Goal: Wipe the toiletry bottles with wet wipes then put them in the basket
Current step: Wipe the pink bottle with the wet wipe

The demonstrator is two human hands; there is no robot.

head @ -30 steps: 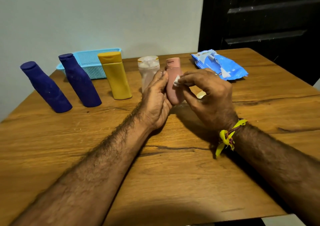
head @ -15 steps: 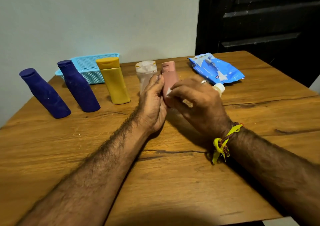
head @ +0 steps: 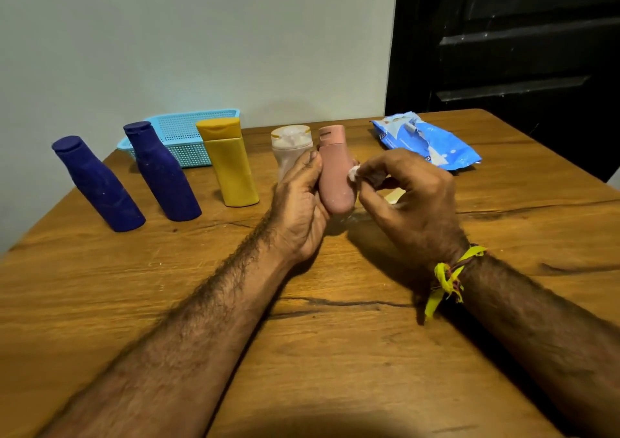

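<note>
A pink bottle (head: 335, 172) stands upright at the middle of the wooden table (head: 335, 353). My left hand (head: 302, 206) grips its left side. My right hand (head: 406, 196) pinches a small white wet wipe (head: 353, 173) against the bottle's right side. Just behind my left hand a clear whitish bottle (head: 291, 145) is partly hidden. To the left stand a yellow bottle (head: 229, 166) and two dark blue bottles (head: 161, 172) (head: 97, 186). The light blue basket (head: 188, 135) sits at the back left against the wall.
A torn-open blue pack of wet wipes (head: 426, 140) lies at the back right. A small pale object (head: 393, 197) is partly hidden under my right hand. A dark door (head: 510, 52) stands behind the table's right corner.
My right hand has slid the wipe down the pink bottle and back up to its upper right side. My left hand has kept hold of the bottle.
</note>
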